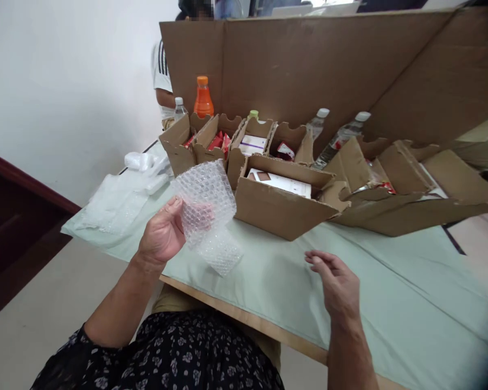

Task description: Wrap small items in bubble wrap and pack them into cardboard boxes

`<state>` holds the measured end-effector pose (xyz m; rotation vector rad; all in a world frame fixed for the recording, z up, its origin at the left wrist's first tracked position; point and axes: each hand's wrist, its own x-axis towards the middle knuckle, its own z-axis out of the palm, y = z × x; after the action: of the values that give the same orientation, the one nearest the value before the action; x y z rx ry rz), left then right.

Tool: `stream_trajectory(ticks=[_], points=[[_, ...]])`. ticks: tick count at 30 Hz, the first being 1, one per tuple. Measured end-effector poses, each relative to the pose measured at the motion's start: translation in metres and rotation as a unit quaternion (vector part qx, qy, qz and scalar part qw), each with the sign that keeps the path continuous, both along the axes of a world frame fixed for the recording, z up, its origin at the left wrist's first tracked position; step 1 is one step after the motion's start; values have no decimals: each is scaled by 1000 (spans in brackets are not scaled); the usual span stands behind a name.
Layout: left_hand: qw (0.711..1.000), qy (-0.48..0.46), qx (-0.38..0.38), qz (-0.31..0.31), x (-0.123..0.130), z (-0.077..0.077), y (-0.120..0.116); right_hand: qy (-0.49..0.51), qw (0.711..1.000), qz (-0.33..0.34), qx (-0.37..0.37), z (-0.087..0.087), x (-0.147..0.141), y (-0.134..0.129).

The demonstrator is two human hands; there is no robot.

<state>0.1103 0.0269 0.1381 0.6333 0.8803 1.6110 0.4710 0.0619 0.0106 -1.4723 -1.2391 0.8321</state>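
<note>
My left hand (162,232) pinches the left edge of a clear bubble wrap piece (211,189) between thumb and fingers, holding it up above the table; some fingers show through the plastic. Just beneath it is more bubble wrap (222,252), and I cannot tell whether the two are joined. Over the right part of the table, my right hand (337,281) is held with its fingers stretched forward and nothing visible in it. Nearest to both hands stands an open cardboard box (276,214) with a white printed box (284,183) inside.
A stack of bubble wrap (114,203) lies at the table's left end. Cardboard bins (179,143) with red packets line the back, with more bins (390,211) at right. Behind stand an orange bottle (204,100), clear bottles (344,135), a tall cardboard panel (293,65) and another person (162,81).
</note>
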Motion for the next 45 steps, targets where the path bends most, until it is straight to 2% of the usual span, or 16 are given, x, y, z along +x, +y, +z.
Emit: stream_trajectory(ticks=[2,5,7,10,13,16,18,20,23,25,28,31,35,37,41,45], points=[[999,-14,-10,-34,13,0,-2,-38,992,117,40,20,-19,-14],[997,-21,-17,-66,29,4,-6,-83,953,272,107,55,-57,-19],[997,-19,-11,-75,34,9,-10,-73,925,344,141,73,-80,-15],[998,-8,11,-55,35,20,-17,-56,890,424,157,88,-103,-9],[999,16,35,-13,30,32,-22,-63,882,442,149,100,-104,-10],[996,45,62,34,23,35,-20,-81,900,394,170,124,-86,-19],[994,61,70,55,16,27,-14,-106,906,361,194,143,-71,-25],[994,82,56,55,11,8,-6,-147,905,345,203,154,-63,-29],[992,108,-24,57,8,-32,-2,-243,900,315,180,144,-68,-25],[987,110,-109,49,11,-60,-11,-304,894,295,149,122,-80,-19],[972,132,-192,-40,23,-86,-33,-331,879,329,91,86,-101,-15],[961,152,-192,-126,39,-92,-46,-262,876,404,34,67,-120,-23],[961,149,-181,-149,53,-91,-38,-149,879,452,-21,63,-126,-34],[965,127,-198,-116,52,-94,-33,-116,898,423,-28,64,-115,-31],[964,98,-248,-14,34,-103,-38,-83,947,310,-23,63,-73,-9],[959,113,-259,-3,16,-107,-56,-123,971,206,-13,50,-49,22]])
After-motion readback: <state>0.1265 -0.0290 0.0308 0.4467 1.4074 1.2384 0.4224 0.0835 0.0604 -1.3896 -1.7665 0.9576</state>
